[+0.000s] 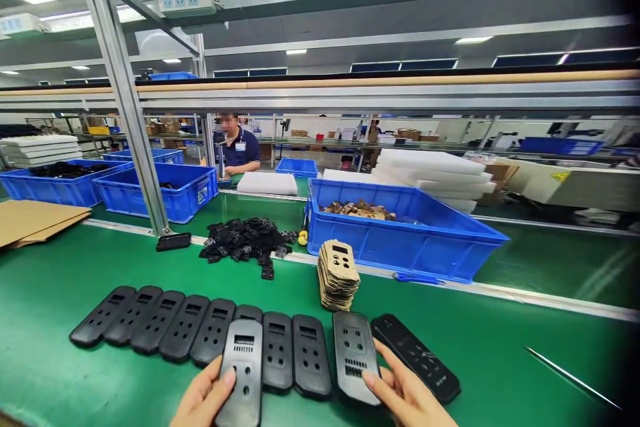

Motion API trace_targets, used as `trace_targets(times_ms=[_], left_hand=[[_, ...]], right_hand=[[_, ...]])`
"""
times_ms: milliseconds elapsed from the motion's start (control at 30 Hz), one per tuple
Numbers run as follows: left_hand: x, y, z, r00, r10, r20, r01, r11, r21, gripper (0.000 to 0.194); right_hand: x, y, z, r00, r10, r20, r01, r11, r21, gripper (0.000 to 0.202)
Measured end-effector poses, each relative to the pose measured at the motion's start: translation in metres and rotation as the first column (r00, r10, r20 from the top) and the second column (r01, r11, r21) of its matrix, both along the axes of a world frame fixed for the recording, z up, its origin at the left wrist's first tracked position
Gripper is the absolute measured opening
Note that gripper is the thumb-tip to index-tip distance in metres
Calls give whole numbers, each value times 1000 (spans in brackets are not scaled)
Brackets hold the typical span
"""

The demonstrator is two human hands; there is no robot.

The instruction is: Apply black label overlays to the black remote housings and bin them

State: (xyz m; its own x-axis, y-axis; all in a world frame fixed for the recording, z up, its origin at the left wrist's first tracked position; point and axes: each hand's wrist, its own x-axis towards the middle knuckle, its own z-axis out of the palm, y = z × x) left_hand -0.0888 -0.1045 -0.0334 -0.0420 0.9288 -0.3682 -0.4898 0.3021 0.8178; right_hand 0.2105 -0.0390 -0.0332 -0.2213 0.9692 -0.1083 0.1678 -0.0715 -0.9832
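Observation:
A dark grey plastic cover [241, 380] with a slot and round holes is gripped along its left edge by my left hand [206, 395], in front of the row. My right hand [404, 390] pinches the right edge of another grey cover [354, 347], its slot end towards me. Black covers [167, 320] lie side by side in a row on the left and middle. To the right of my right hand's cover, a black panel [417, 355] with buttons lies at a slant. Behind them stands a stack of beige perforated plates [340, 273].
Small black parts [245, 238] are heaped beyond the row. A large blue bin [400, 240] holds brownish pieces. A metal rod [570, 375] lies at the right, cardboard [37, 219] at the left. A metal post [125, 107] rises at the left; a person [240, 147] sits across the bench.

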Motion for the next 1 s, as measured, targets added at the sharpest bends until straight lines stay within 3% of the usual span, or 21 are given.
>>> trace_targets(times_ms=[200, 400, 500, 600, 667, 767, 867, 1000], left_hand=[[4, 3, -6, 998, -24, 58, 24, 1000, -5, 73], [8, 5, -5, 995, -74, 62, 70, 996, 56, 71], [6, 2, -1, 997, -76, 14, 75, 995, 60, 68], [0, 1, 1, 996, -65, -67, 75, 986, 151, 65], [-4, 0, 3, 992, -45, -120, 68, 978, 197, 62], [-9, -1, 6, 986, 9, -169, 23, 982, 186, 62], [-12, -1, 8, 985, 55, -164, -26, 984, 174, 63], [-15, -2, 9, 991, 51, -125, -31, 986, 162, 61]], right_hand=[[2, 8, -21, 977, -1, 214, -3, 1000, 20, 69], [5, 14, -15, 880, 7, 476, -121, 970, 210, 47], [13, 17, -1, 873, -78, 481, -55, 965, 257, 46], [26, 22, 28, 898, -148, 414, 18, 953, 304, 41], [32, 27, 50, 933, -98, 347, -7, 957, 290, 34], [33, 38, 70, 954, 115, 278, -170, 968, 184, 26], [21, 52, 61, 925, 242, 293, -281, 954, 101, 22], [-4, 68, 27, 919, 136, 369, -210, 963, 168, 23]])
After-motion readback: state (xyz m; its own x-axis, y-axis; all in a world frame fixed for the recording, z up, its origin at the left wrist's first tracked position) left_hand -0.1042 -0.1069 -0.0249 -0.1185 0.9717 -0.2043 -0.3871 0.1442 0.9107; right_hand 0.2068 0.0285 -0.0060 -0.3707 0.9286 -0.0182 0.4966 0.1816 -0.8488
